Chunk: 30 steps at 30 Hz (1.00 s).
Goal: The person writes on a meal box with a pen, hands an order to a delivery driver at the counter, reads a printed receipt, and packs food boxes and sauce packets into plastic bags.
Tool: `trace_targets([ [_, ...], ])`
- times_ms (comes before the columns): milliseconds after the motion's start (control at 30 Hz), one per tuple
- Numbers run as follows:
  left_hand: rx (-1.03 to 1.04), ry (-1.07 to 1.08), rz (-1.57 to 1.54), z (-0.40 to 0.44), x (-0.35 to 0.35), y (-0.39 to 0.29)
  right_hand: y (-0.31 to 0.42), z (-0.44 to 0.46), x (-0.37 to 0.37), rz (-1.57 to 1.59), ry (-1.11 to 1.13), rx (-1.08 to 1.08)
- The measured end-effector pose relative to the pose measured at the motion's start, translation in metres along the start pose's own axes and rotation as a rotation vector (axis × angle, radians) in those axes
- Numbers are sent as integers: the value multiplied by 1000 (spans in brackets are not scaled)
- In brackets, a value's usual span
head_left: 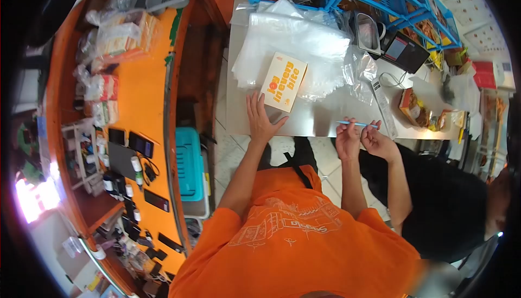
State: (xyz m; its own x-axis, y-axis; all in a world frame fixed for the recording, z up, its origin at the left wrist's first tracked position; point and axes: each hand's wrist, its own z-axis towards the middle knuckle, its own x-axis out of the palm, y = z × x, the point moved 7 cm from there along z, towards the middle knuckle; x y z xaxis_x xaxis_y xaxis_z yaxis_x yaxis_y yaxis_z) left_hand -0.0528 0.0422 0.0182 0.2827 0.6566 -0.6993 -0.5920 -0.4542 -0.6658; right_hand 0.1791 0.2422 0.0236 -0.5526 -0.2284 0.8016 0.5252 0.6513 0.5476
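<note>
Box (284, 82) just beside left hand's (264, 122) spread fingers — right hand's (348, 142) fingers pinch 1 blue stick (364, 124).

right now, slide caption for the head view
Left hand by a printed box, right hand and co-worker's hand at a blue stick

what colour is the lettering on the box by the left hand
Mostly yellow-orange lettering on the cream box, best seen in the head view.

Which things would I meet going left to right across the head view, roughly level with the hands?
Teal plastic basket, left hand, right hand, co-worker's hand, open box of food.
</note>
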Motion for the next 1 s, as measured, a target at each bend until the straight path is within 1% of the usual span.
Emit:
trace_targets([
  [33, 0, 6, 14, -3, 8, -4, 3, 4, 7, -72, -36, 4],
  [67, 1, 6, 30, -3, 16, -8, 5, 8, 20, -138, -8, 37],
  [100, -70, 23, -30, -31, 8, 0, -6, -12, 51, -257, -9, 107],
  [167, -70, -71, -65, -11, 0, 11, -23, 18, 86, -260, 67, 169],
  [200, 10, -197, -57, -7, -4, 11, -26, 34, 95, -275, 60, 163],
  [300, -20, -247, -14, -15, -1, 18, -38, 80, 128, -586, 263, 93],
  [333, -31, -314, -8, -13, -10, 15, -46, 95, 134, -639, 256, 104],
  [433, -111, -293, -11, -14, -13, 16, -86, 135, 152, -727, 443, 164],
  [467, -109, -349, -26, -14, -15, 16, -100, 144, 159, -814, 491, 171],
  [567, -90, -355, 17, -16, -17, 12, -140, 146, 186, -997, 656, 138],
  [667, -59, -395, -19, -23, -19, 17, -171, 134, 192, -962, 805, 243],
  [767, -25, -462, -73, -33, -16, 20, -182, 125, 187, -1117, 937, 148],
  [800, -20, -477, -110, -34, -15, 21, -181, 126, 188, -1129, 929, 96],
  [900, -8, -446, -30, -32, -12, 21, -179, 139, 192, -1148, 980, 97],
  [933, -13, -430, 1, -30, -12, 20, -182, 135, 194, -1158, 978, 52],
  [1000, -22, -397, 69, -27, -11, 16, -188, 122, 193, -1216, 1042, 29],
])
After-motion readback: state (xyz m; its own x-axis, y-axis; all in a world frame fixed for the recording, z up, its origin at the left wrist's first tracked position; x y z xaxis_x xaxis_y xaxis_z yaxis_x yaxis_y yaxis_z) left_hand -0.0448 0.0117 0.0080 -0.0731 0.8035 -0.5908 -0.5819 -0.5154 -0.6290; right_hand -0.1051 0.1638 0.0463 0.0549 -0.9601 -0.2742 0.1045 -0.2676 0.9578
